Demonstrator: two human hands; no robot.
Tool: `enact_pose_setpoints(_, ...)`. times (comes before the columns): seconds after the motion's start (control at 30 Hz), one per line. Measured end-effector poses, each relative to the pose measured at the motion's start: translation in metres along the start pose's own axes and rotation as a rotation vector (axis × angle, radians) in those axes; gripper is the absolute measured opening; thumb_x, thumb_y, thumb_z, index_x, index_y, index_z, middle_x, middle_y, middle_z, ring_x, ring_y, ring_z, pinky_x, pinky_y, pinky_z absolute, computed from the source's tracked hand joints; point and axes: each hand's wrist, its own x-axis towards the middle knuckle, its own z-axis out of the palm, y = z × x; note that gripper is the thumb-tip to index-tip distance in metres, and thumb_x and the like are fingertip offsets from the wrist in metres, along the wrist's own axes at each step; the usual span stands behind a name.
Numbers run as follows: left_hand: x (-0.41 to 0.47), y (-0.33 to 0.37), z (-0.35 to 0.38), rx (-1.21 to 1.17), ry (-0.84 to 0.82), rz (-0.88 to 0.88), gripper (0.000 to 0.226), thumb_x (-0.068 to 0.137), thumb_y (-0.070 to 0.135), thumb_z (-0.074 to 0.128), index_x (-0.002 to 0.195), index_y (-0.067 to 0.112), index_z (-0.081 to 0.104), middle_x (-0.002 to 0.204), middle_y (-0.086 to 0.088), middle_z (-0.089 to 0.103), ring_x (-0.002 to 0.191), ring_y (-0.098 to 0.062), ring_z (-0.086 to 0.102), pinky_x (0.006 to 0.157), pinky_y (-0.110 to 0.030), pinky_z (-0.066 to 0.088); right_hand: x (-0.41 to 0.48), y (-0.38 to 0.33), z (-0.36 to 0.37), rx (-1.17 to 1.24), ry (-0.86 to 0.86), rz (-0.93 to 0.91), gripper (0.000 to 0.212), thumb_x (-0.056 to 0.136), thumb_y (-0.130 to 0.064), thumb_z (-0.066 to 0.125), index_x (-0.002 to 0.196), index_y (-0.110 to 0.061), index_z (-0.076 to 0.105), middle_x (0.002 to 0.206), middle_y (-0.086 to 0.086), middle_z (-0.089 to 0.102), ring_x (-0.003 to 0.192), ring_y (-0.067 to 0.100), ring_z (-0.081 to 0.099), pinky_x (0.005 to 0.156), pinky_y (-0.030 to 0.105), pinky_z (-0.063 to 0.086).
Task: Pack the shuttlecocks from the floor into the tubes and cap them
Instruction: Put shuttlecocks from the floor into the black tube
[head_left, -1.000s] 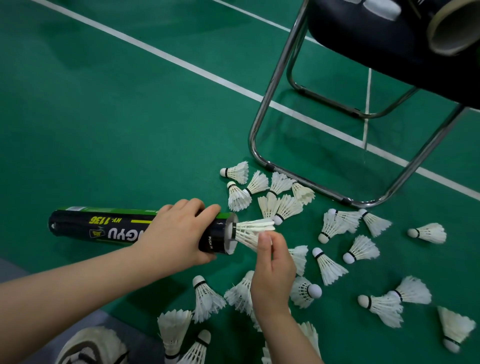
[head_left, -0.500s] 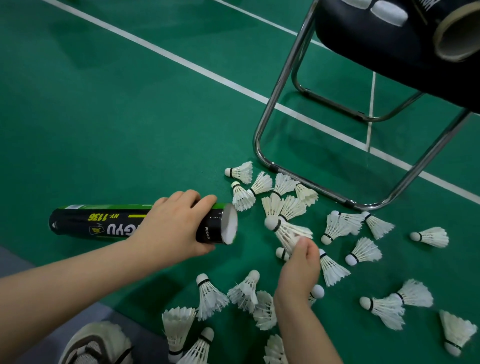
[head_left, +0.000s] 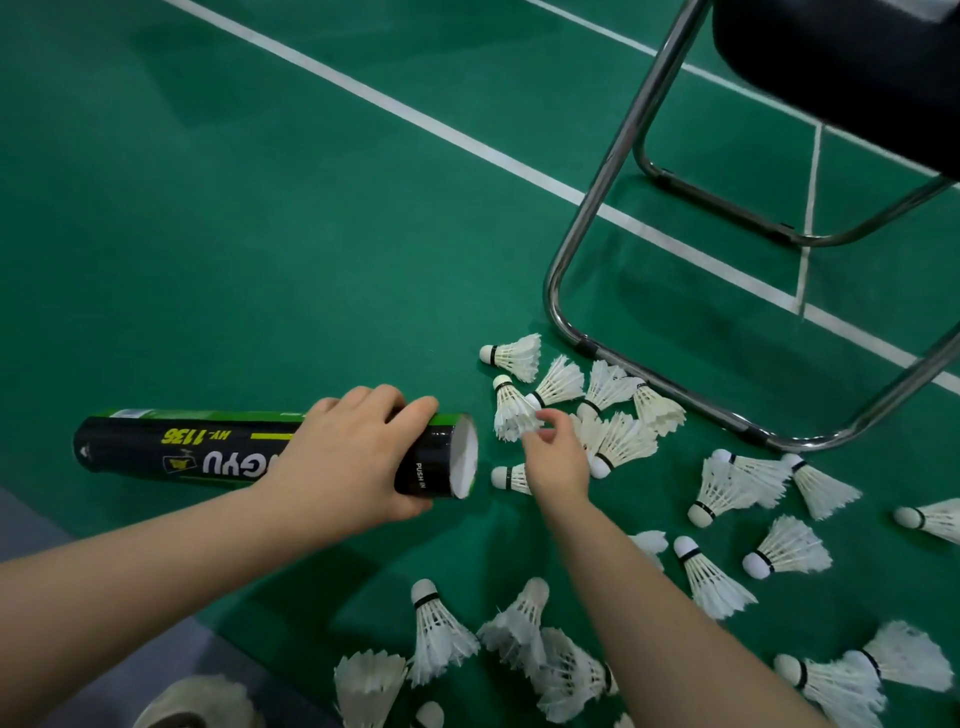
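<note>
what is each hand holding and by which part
Left hand grips the tube near its open end; right hand pinches a shuttlecock by its feather edge.

Badminton court, green floor (head_left: 260, 234), white lines (head_left: 415, 117), scattered shuttlecocks (head_left: 727, 488)

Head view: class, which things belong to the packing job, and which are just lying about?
Job: tube, held by the left hand; shuttlecocks on the floor; right hand at one of them.
Lying about: chair; shoe; white line.
</note>
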Motion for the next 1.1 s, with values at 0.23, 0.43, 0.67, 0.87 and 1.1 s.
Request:
enact_pose_setpoints(0.23, 0.007, -0.011, 0.002, -0.004, 0.03, -0.018, 0.074, 0.049, 0.061, 0.062, 0.11, 0.023, 0.046, 0.085, -0.002, 0.06, 0.073, -0.027, 0.06, 0.063, -0.036, 0.048, 0.023, -0.034, 0.029, 0.168, -0.131, 0.135, 0.041, 0.09, -0.017, 0.043, 0.129, -0.027, 0.049, 0.094, -0.005, 0.057, 0.068, 0.012, 0.047, 0.058, 0.026, 0.035)
enact_pose_setpoints(0.43, 0.015, -0.016, 0.003, 0.009, 0.035, -0.038, 0.072, 0.049, 0.064, 0.057, 0.108, 0.023, 0.046, 0.084, -0.001, 0.059, 0.072, -0.025, 0.059, 0.062, -0.036, 0.048, 0.003, -0.029, 0.027, 0.332, 0.159, -0.003, 0.027, 0.092, -0.015, 0.048, 0.114, -0.019, 0.061, 0.105, -0.004, 0.06, 0.079, 0.009, 0.051, 0.072, 0.021, 0.04)
enact_pose_setpoints(0.67, 0.018, -0.021, 0.008, 0.046, -0.023, -0.048, 0.079, 0.044, 0.059, 0.071, 0.108, 0.022, 0.045, 0.082, -0.003, 0.059, 0.07, -0.027, 0.059, 0.059, -0.036, 0.048, -0.067, -0.037, -0.004, 0.533, 0.325, -0.289, 0.017, 0.087, -0.01, 0.062, 0.08, -0.024, 0.058, 0.073, -0.012, 0.053, 0.061, -0.005, 0.049, 0.058, 0.012, 0.042)
enact_pose_setpoints(0.87, 0.012, -0.014, 0.008, 0.046, -0.067, -0.042, 0.079, 0.043, 0.059, 0.072, 0.109, 0.022, 0.045, 0.083, -0.003, 0.059, 0.072, -0.026, 0.06, 0.06, -0.038, 0.049, -0.103, -0.03, 0.01, 0.524, 0.153, -0.435, 0.015, 0.083, -0.023, 0.06, 0.09, -0.036, 0.054, 0.083, -0.019, 0.057, 0.076, 0.001, 0.054, 0.067, 0.011, 0.043)
enact_pose_setpoints(1.1, 0.001, -0.003, -0.004, 0.011, 0.019, -0.017, 0.07, 0.052, 0.058, 0.057, 0.109, 0.02, 0.045, 0.084, -0.004, 0.061, 0.071, -0.027, 0.062, 0.058, -0.038, 0.051, -0.118, -0.023, 0.016, 0.408, -0.265, -0.377, 0.034, 0.073, -0.056, 0.05, 0.092, -0.03, 0.062, 0.094, -0.008, 0.065, 0.089, 0.007, 0.06, 0.078, 0.024, 0.048)
